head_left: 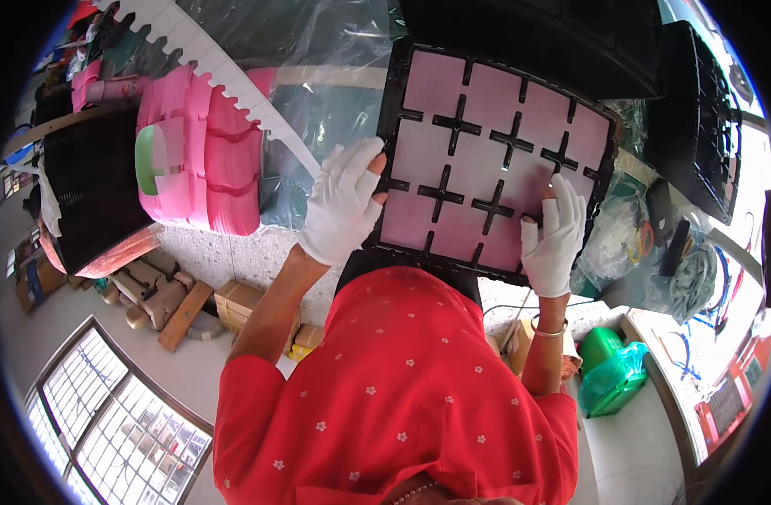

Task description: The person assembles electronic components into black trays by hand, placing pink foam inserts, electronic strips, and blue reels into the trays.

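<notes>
A black plastic tray (390, 101) with cross-shaped dividers lies in front of me, tilted a little. Pink sheet-like pieces (474, 172) fill its compartments. My left hand (341, 202), in a white glove with bare fingertips, has its fingers and thumb closed at the tray's left rim. The toothed end of a long white strip (234, 88) reaches that hand; whether it touches is hidden. My right hand (558, 236), gloved the same way, lies over the tray's lower right part, its fingers stretched out and thumb apart, touching near a pink piece and a divider.
Stacked pink moulded pieces (225, 160) stand to the left, beside a black crate (86, 189). Clear plastic film (318, 50) covers the table behind. More black trays (693, 118) rise at the far right, near plastic bags (617, 231). A green bin (604, 370) sits below.
</notes>
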Action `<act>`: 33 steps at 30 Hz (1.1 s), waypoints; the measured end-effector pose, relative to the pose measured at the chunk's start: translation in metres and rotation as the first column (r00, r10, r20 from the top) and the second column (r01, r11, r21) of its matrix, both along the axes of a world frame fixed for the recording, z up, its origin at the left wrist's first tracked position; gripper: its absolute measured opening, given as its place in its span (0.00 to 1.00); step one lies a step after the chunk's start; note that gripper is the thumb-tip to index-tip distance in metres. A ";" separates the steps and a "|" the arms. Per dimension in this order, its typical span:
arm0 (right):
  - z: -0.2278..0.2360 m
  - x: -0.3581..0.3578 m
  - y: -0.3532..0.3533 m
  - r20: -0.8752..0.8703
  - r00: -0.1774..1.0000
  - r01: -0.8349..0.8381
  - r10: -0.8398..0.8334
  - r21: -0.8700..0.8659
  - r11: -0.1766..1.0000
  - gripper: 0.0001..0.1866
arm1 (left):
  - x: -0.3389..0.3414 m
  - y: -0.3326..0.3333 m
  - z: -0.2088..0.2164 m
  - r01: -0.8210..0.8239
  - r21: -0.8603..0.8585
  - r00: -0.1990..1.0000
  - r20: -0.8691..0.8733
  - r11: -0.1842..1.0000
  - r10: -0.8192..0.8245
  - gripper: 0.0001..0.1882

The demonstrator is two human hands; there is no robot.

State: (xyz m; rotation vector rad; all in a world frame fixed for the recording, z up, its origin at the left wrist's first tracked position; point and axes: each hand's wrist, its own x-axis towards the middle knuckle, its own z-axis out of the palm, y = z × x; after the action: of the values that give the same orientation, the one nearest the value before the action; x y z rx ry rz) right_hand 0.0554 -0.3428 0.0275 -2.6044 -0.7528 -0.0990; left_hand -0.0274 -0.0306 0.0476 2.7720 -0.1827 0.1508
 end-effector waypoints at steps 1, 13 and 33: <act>-0.004 -0.007 0.000 -0.010 1.000 -0.006 0.005 -0.003 1.000 0.22 | -0.010 -0.001 -0.001 -0.006 -0.003 1.000 -0.010 1.000 0.005 0.33; -0.003 -0.021 0.029 -0.059 0.993 -0.101 0.104 0.061 0.993 0.24 | -0.022 0.002 -0.007 0.039 -0.136 0.982 -0.180 0.990 -0.063 0.25; -0.013 0.075 0.117 0.004 0.997 -0.080 0.080 0.066 0.995 0.18 | 0.097 -0.016 -0.043 -0.312 -0.039 0.950 0.000 0.949 0.312 0.23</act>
State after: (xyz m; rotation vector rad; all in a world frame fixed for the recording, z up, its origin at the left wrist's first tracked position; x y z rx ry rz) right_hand 0.1303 -0.2258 0.0147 -2.5089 -0.8389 -0.0995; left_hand 0.0700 -0.0471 0.0048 2.7430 0.2574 0.2392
